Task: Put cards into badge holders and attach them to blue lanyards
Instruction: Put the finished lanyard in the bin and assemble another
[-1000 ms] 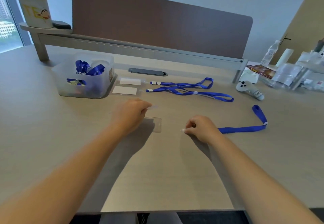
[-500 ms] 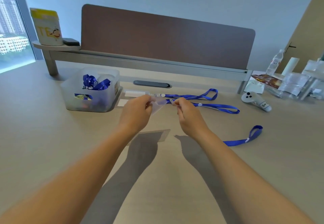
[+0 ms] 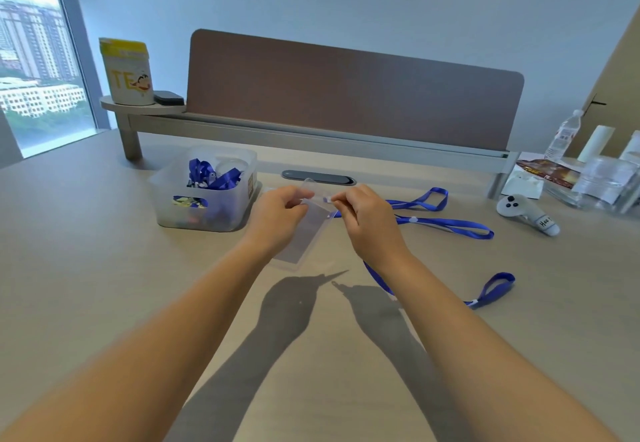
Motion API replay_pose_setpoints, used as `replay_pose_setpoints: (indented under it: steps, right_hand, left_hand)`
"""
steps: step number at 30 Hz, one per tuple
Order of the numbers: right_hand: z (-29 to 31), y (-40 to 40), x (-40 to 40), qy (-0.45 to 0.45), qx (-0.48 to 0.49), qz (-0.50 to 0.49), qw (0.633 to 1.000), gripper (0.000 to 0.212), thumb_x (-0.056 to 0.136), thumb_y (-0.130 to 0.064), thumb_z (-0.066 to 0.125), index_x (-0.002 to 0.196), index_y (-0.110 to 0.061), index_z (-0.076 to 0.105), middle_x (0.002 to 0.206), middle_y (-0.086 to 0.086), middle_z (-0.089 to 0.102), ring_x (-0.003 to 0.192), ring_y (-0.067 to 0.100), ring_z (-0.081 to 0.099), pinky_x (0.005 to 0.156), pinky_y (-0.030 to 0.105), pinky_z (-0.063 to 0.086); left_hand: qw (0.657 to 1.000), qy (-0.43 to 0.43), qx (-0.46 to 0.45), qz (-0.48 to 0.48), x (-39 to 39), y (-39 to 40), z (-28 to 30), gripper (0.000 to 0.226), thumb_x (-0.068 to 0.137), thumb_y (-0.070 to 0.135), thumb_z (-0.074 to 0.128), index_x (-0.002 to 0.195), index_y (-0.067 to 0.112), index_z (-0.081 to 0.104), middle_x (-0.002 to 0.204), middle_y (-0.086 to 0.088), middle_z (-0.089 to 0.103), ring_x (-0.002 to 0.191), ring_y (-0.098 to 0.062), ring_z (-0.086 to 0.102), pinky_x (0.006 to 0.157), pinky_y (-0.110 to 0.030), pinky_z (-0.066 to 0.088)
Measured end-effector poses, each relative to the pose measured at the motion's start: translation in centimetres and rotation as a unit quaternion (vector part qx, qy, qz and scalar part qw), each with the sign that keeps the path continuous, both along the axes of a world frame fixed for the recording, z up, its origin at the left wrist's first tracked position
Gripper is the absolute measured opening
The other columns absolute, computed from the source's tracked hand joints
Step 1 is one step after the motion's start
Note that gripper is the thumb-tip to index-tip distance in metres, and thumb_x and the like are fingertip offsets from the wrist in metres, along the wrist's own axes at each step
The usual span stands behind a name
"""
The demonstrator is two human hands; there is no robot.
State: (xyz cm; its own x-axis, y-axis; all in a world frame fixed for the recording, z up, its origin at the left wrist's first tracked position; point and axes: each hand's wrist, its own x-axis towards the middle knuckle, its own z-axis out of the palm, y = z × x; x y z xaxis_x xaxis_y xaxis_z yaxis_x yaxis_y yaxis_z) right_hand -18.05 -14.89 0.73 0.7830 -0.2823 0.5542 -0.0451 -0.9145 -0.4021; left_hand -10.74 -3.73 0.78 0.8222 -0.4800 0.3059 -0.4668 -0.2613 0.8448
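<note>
Pouch point(image 3: 127, 71) reads "TE"; controller point(image 3: 526, 211) label "Hee".

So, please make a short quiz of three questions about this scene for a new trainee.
1. True or false: the badge holder lies flat on the desk.
2. Which hand pinches the lanyard clip at the holder's top edge? A) left hand B) right hand
3. Fill in: more lanyards are kept in the clear ____.

Key: 1 false, both hands hold it above the desk. 2 B. 3 bin.
</note>
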Motion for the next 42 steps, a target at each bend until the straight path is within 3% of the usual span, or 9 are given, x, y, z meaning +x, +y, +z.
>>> replay_pose_setpoints:
  steps: [9, 14, 17, 21, 25, 28, 33, 39, 42]
  right_hand:
    - [0.2, 0.4, 0.3, 0.001, -0.002, -0.017, 1.0, 0.029, 0.096, -0.014, 0.04, 0.112, -0.001, 0.062, 0.112, 0.014, 0.063, 0.102, 0.022, 0.055, 0.073, 0.013, 0.029]
    - [0.4, 0.8, 0.6, -0.028, 0.038, -0.004, 0.999, 0.025, 0.094, -0.012, 0.046, 0.107, -0.001, 0.064, 0.108, 0.016, 0.066, 0.093, 0.018, 0.055, 0.072, 0.015, 0.034]
    - [0.5, 1.0, 0.6, -0.033, 0.08, 0.013, 0.996, 0.022, 0.092, -0.012, 0.05, 0.104, -0.001, 0.064, 0.103, 0.014, 0.066, 0.085, 0.011, 0.049, 0.06, 0.01, 0.035]
    - [0.6, 1.0, 0.7, -0.037, 0.203, 0.022, 0.978, 0.019, 0.088, -0.014, 0.057, 0.106, -0.007, 0.055, 0.087, -0.002, 0.054, 0.073, 0.006, 0.048, 0.06, 0.005, 0.041]
    - [0.8, 0.7, 0.5, 0.014, 0.394, 0.052, 0.918, 0.023, 0.084, -0.013, 0.063, 0.1, -0.013, 0.048, 0.08, -0.002, 0.054, 0.072, 0.01, 0.053, 0.065, 0.019, 0.046]
    - [0.9, 0.7, 0.0, 0.056, 0.461, 0.066, 0.883, 0.006, 0.088, -0.016, 0.058, 0.084, -0.012, 0.059, 0.072, 0.001, 0.058, 0.06, 0.012, 0.05, 0.059, 0.021, 0.043]
    - [0.6, 0.6, 0.0, 0.1, 0.495, 0.082, 0.859, 0.022, 0.092, -0.014, 0.051, 0.074, -0.009, 0.063, 0.06, 0.004, 0.049, 0.051, 0.011, 0.036, 0.049, 0.02, 0.032]
    - [1.0, 0.9, 0.4, 0.063, 0.574, 0.068, 0.814, 0.025, 0.091, -0.009, 0.049, 0.066, -0.007, 0.054, 0.056, 0.004, 0.04, 0.047, 0.011, 0.029, 0.046, 0.019, 0.027]
    - [1.1, 1.1, 0.4, 0.07, 0.592, 0.061, 0.8, 0.024, 0.091, -0.005, 0.046, 0.069, -0.006, 0.056, 0.06, 0.005, 0.05, 0.048, 0.011, 0.038, 0.047, 0.019, 0.033]
  left_hand:
    - [1.0, 0.003, -0.01, -0.025, -0.2, 0.6, 0.2, 0.031, 0.091, 0.006, 0.047, 0.12, 0.008, 0.057, 0.124, -0.013, 0.06, 0.11, -0.021, 0.053, 0.098, -0.035, 0.043]
    - [0.997, 0.054, -0.009, -0.054, -0.4, 0.5, 0.4, 0.019, 0.089, 0.009, 0.049, 0.106, 0.008, 0.059, 0.103, -0.006, 0.059, 0.097, -0.02, 0.053, 0.083, -0.033, 0.045]
    - [0.99, 0.099, -0.05, -0.086, -0.8, 0.5, 0.9, 0.013, 0.09, 0.011, 0.048, 0.1, 0.013, 0.057, 0.093, 0.001, 0.057, 0.096, -0.019, 0.054, 0.083, -0.033, 0.046]
    - [0.986, 0.122, -0.077, -0.085, -1.0, 0.3, 0.9, 0.025, 0.091, 0.011, 0.046, 0.114, 0.009, 0.057, 0.106, -0.006, 0.06, 0.104, -0.021, 0.054, 0.091, -0.04, 0.048]
    - [0.986, 0.122, -0.099, -0.054, -0.7, 0.2, 0.7, 0.028, 0.092, 0.007, 0.044, 0.117, 0.006, 0.056, 0.11, -0.011, 0.061, 0.109, -0.025, 0.055, 0.1, -0.044, 0.045]
    - [0.989, 0.102, -0.102, -0.042, -0.2, 0.3, 0.7, 0.029, 0.092, 0.007, 0.043, 0.118, 0.007, 0.055, 0.121, -0.014, 0.059, 0.102, -0.016, 0.052, 0.095, -0.036, 0.044]
    - [0.997, 0.034, -0.055, -0.031, 0.3, 0.6, 0.3, 0.033, 0.092, 0.008, 0.043, 0.125, 0.008, 0.051, 0.126, -0.013, 0.058, 0.112, -0.02, 0.053, 0.099, -0.037, 0.042]
    - [0.992, -0.109, 0.048, -0.027, 0.8, 1.1, -0.7, 0.043, 0.091, 0.003, 0.045, 0.133, 0.012, 0.041, 0.124, -0.014, 0.06, 0.114, -0.026, 0.054, 0.099, -0.031, 0.042]
    - [0.969, -0.23, 0.091, -0.019, 1.2, 1.3, -1.1, 0.043, 0.092, 0.005, 0.043, 0.133, 0.016, 0.041, 0.124, -0.015, 0.061, 0.111, -0.03, 0.056, 0.096, -0.036, 0.046]
